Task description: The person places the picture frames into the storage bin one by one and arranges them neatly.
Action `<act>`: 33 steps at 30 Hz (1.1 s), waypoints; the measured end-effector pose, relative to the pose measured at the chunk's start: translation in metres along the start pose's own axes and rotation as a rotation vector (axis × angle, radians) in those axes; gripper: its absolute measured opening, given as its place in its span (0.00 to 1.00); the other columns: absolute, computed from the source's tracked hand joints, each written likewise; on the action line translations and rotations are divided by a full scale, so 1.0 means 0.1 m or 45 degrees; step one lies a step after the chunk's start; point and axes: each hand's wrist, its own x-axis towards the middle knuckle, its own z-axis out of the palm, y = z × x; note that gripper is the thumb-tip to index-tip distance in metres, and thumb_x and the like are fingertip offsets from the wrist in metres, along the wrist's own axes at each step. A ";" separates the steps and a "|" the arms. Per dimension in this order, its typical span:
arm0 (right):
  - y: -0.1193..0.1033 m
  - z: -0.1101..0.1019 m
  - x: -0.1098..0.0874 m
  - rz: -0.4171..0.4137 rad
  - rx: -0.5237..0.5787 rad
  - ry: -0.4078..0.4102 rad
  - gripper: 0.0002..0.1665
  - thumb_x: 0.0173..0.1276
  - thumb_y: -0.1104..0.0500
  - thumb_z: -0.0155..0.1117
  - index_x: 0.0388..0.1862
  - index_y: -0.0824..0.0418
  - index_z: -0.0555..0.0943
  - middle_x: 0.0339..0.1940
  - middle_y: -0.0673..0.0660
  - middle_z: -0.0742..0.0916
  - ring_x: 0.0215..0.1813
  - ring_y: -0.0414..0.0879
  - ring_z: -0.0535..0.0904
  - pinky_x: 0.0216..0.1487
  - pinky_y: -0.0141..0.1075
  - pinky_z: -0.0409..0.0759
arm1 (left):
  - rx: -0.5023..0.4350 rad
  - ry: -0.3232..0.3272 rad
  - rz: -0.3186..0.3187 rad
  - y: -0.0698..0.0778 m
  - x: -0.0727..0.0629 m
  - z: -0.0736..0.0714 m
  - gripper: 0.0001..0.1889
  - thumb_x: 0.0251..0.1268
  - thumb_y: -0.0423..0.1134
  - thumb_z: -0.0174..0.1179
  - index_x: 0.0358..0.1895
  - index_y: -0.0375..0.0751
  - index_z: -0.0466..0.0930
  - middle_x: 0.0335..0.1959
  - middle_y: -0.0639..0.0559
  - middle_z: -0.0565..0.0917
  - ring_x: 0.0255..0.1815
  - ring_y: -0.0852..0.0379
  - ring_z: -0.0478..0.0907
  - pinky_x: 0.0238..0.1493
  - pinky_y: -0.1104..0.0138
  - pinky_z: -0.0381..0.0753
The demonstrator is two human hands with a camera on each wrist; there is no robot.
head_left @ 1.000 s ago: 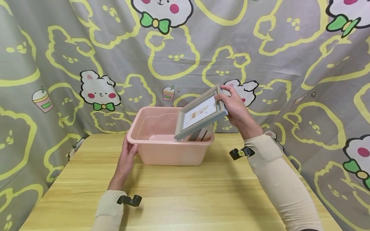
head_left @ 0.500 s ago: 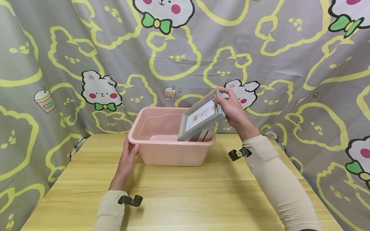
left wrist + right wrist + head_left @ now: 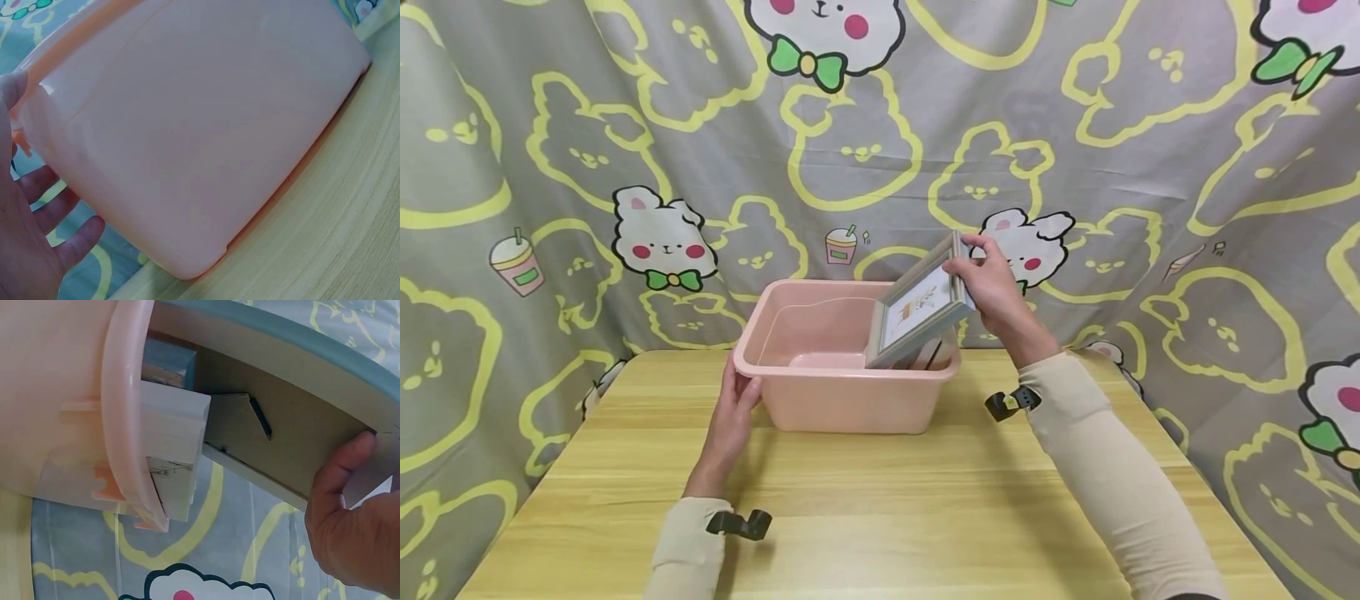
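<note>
A pink plastic tub (image 3: 850, 403) stands on the table. At its left front corner my left hand (image 3: 730, 421) holds on, thumb at the front and fingers along the end wall; the left wrist view shows its other fingers (image 3: 81, 240) spread beside that wall. My right hand (image 3: 1000, 292) grips the upper right edge of a grey-green picture frame (image 3: 917, 308) with a plant print. The frame leans, its lower edge inside the tub. Its brown back panel (image 3: 269, 431), with a dark tab, faces the right wrist view, where one finger presses the back.
White-edged, block-like pieces (image 3: 175, 425) and a blue-edged one (image 3: 178, 362) stand in the tub's right end, partly hidden by the frame. The wooden table (image 3: 865, 517) extends in front. A grey patterned curtain (image 3: 850, 183) hangs close behind.
The picture frame and my right hand have moved slightly down; the frame's lower edge has gone right and sits deeper in the tub. My left hand stays at the tub's corner.
</note>
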 end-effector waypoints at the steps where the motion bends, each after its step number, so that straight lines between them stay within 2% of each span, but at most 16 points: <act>1: 0.00 0.01 0.01 -0.005 -0.012 0.007 0.35 0.65 0.60 0.58 0.70 0.51 0.60 0.47 0.57 0.73 0.39 0.46 0.80 0.34 0.33 0.84 | -0.002 0.000 0.000 0.00 0.00 0.00 0.32 0.79 0.43 0.43 0.78 0.61 0.39 0.78 0.47 0.54 0.77 0.48 0.53 0.57 0.83 0.70; 8: 0.01 0.06 0.04 -0.027 -0.089 0.009 0.36 0.65 0.59 0.58 0.71 0.50 0.60 0.45 0.56 0.72 0.42 0.48 0.78 0.36 0.32 0.84 | -0.003 0.001 0.004 0.02 0.01 -0.01 0.32 0.78 0.43 0.43 0.78 0.60 0.39 0.79 0.48 0.53 0.78 0.45 0.51 0.57 0.84 0.70; 12: 0.01 0.09 0.03 -0.025 -0.126 0.001 0.36 0.66 0.59 0.58 0.71 0.49 0.60 0.46 0.57 0.72 0.44 0.49 0.78 0.37 0.32 0.83 | -0.015 0.001 0.011 0.00 0.01 -0.01 0.32 0.79 0.43 0.42 0.78 0.58 0.39 0.78 0.46 0.54 0.77 0.47 0.52 0.57 0.83 0.70; 19: 0.02 0.12 0.04 -0.037 -0.198 0.001 0.36 0.65 0.58 0.57 0.72 0.49 0.59 0.46 0.56 0.70 0.46 0.50 0.76 0.39 0.34 0.83 | -0.043 -0.001 0.029 -0.01 0.01 0.00 0.33 0.78 0.42 0.43 0.79 0.57 0.39 0.78 0.45 0.53 0.78 0.43 0.51 0.57 0.82 0.71; 24: 0.05 0.18 0.06 -0.047 -0.253 0.001 0.36 0.66 0.57 0.57 0.72 0.49 0.59 0.48 0.58 0.73 0.45 0.50 0.78 0.40 0.37 0.85 | -0.046 0.000 0.034 -0.01 0.01 0.00 0.32 0.78 0.42 0.43 0.79 0.58 0.40 0.78 0.45 0.54 0.78 0.43 0.51 0.57 0.82 0.70; 29: 0.10 0.22 0.09 -0.038 -0.281 -0.016 0.37 0.67 0.57 0.57 0.73 0.50 0.58 0.51 0.61 0.73 0.48 0.53 0.79 0.46 0.43 0.85 | -0.041 -0.006 0.043 -0.02 0.01 -0.01 0.32 0.78 0.41 0.43 0.79 0.57 0.40 0.78 0.45 0.53 0.78 0.44 0.51 0.57 0.83 0.70; 33: 0.11 0.25 0.10 -0.036 -0.327 -0.017 0.36 0.66 0.57 0.57 0.73 0.50 0.59 0.51 0.62 0.74 0.47 0.52 0.79 0.45 0.41 0.85 | -0.025 -0.003 0.038 -0.01 0.01 -0.01 0.32 0.78 0.43 0.44 0.78 0.59 0.41 0.78 0.46 0.54 0.78 0.44 0.52 0.57 0.82 0.71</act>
